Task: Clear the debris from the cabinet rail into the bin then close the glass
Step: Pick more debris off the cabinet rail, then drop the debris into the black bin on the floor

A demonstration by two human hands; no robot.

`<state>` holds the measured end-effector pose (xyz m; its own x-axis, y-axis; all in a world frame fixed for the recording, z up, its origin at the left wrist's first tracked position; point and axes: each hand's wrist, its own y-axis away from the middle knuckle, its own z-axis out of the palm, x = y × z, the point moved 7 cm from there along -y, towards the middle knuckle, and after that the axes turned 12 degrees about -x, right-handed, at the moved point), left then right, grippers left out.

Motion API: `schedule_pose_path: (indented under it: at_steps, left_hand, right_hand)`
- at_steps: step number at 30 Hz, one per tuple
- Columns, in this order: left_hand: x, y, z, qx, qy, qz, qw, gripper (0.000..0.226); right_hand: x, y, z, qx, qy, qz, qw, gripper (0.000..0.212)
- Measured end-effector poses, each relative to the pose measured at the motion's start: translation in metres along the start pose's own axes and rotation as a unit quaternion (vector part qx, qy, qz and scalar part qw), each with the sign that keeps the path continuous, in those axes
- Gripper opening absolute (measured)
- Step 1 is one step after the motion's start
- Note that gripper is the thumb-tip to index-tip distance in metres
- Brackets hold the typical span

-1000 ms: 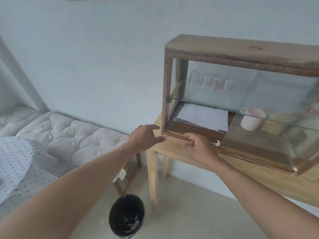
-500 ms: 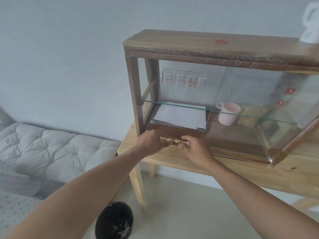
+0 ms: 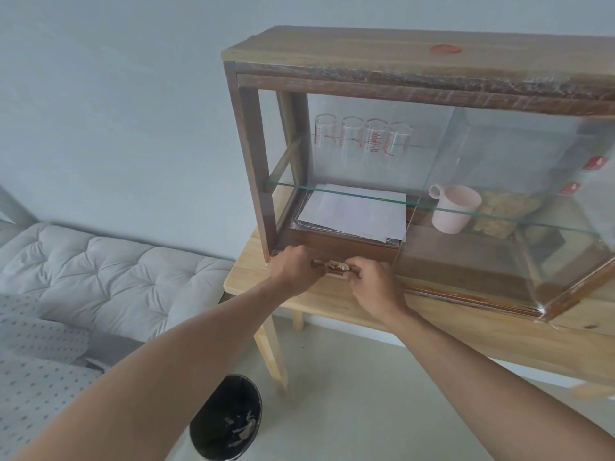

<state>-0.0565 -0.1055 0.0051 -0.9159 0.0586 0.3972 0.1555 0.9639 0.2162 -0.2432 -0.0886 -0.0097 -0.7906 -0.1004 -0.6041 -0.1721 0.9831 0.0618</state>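
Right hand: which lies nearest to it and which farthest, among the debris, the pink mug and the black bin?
From the right hand:
1. Debris, on the rail just left of its fingers.
2. Pink mug, inside the cabinet, up and right.
3. Black bin, on the floor below left.

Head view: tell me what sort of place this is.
Probably a bedroom or small living room at home: a quilted mattress lies beside a wooden table that carries a glass-fronted cabinet holding a pink mug and papers.
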Motion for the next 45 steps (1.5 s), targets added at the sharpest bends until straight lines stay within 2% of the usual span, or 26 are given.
schedule_pose_path:
  at_steps: [9, 13, 29, 37, 45]
  left_hand:
    - [-0.001, -0.002, 0.006, 0.017, 0.065, 0.020, 0.998, 0.015]
    - [0.001, -0.002, 0.007, 0.016, 0.077, 0.023, 0.997, 0.009]
    - [-0.021, 0.034, -0.024, 0.067, 0.101, 0.018, 0.992, 0.018]
    - [-0.082, 0.085, -0.030, 0.073, 0.124, -0.038, 0.989, 0.022]
    - [-0.170, 0.160, -0.017, 0.091, 0.167, -0.127, 0.974, 0.020]
  right_hand:
    - [-0.007, 0.002, -0.003, 0.009, -0.002, 0.017, 1.000, 0.011]
    - [-0.006, 0.002, -0.005, 0.015, -0.009, 0.027, 0.999, 0.011]
    - [-0.021, 0.021, -0.003, 0.020, -0.040, 0.002, 0.999, 0.009]
    - [-0.069, 0.035, 0.036, -0.010, -0.035, -0.029, 0.999, 0.011]
    - [-0.125, 0.045, 0.113, -0.102, -0.020, -0.082, 0.991, 0.013]
